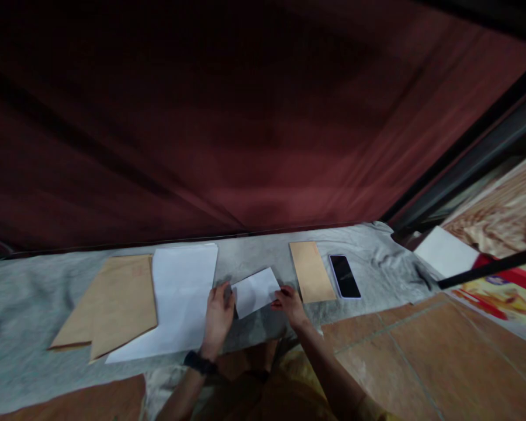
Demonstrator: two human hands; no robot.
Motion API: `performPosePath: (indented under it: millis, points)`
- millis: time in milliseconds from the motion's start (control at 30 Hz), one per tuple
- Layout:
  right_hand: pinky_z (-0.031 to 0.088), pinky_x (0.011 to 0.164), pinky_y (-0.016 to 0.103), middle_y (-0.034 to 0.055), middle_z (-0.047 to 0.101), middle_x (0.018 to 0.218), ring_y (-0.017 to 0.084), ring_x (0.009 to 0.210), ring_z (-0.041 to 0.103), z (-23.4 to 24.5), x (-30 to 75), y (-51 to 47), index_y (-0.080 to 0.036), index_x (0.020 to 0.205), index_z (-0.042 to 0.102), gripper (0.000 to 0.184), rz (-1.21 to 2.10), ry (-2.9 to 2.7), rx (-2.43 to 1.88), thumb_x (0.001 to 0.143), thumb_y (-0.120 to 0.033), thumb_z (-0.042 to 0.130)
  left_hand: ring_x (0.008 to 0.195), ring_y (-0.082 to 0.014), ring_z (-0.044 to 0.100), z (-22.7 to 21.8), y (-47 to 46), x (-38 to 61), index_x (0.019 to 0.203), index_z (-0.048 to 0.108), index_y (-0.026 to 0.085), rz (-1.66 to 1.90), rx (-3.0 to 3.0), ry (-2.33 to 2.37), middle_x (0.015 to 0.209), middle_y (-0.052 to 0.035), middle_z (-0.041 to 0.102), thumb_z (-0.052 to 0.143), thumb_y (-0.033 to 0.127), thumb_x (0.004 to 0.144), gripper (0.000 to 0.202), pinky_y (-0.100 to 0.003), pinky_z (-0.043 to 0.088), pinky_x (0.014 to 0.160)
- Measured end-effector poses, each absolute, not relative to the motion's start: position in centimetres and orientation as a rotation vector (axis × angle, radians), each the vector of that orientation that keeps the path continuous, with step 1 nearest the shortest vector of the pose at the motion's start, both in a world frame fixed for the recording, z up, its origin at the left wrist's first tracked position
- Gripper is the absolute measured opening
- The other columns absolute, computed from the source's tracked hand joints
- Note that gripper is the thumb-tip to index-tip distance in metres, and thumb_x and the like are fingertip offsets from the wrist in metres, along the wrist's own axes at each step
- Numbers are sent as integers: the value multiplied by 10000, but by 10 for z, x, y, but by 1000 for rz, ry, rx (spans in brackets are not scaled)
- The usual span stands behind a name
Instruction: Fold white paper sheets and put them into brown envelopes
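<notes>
A small white piece of paper (256, 293), perhaps folded, lies slightly tilted over the grey cloth in front of me. At its right edge the fingers of my right hand (290, 305) are pinched on the paper. My left hand (219, 316), with a dark band on the wrist, has its curled fingers and thumb at the paper's left edge and seems to grip it there; the fingertips are partly hidden. Just left of that hand is a stack of larger white sheets (184, 280). A single brown envelope (312, 272) lies to the right of my right hand.
Brown envelopes (125, 298) overlap the white stack at the left. A phone (345, 276) with a dark screen lies at the right. The grey cloth (21, 298) runs along a dark red curtain (263, 146). Tiled floor (403, 351) and a colourful package (504, 298) are further right.
</notes>
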State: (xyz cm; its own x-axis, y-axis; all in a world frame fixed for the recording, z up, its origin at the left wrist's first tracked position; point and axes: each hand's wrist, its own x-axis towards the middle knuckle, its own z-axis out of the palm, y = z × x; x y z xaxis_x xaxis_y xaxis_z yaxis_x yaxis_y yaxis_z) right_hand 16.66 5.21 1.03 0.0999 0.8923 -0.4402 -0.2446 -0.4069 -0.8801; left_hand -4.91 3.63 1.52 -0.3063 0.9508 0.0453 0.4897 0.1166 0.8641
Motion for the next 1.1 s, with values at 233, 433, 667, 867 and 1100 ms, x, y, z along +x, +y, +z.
performPosePath:
  millis: [233,433,667,867,1100]
  points:
    - [555,520,307,-32,617,605,191,534,651,7,167,46,-201,836,598,389,1379,-875,-1553,683,-541,708,1468,-274,377,-5,-14,0,1445,491,238,666,2390,1825,1578,-104,431,460,247,967,479,-497,392,1160]
    - [513,621,274,33,700,724,210,689,697,10,184,29,-207,932,657,116,1044,-1315,-1806,857,-280,605,1465,-263,390,-10,-14,-2,1456,499,244,435,2549,1807,1569,-95,449,473,273,976,481,-485,377,1181]
    - [497,986,364,131,688,1221,238,1148,636,9,175,30,-188,1256,641,327,161,-2142,-1668,1001,-215,438,1470,-243,380,-4,-12,-9,1446,515,219,299,2565,1784,1572,-96,441,391,33,892,597,-450,395,1177]
    - [347,1165,465,84,466,1552,250,1438,404,-9,156,46,-237,1475,496,455,88,-2415,-1438,1030,-309,437,1456,-223,404,-14,-9,-5,1427,511,127,362,2485,1860,1527,-137,497,342,-18,851,618,-425,393,1179]
    - [258,1203,459,80,340,1626,266,1485,328,-26,160,45,-255,1545,394,538,-36,-2420,-1538,1015,-307,468,1489,-282,341,-15,18,10,1505,394,96,535,2388,2051,1569,-171,428,382,297,998,545,-518,357,1184]
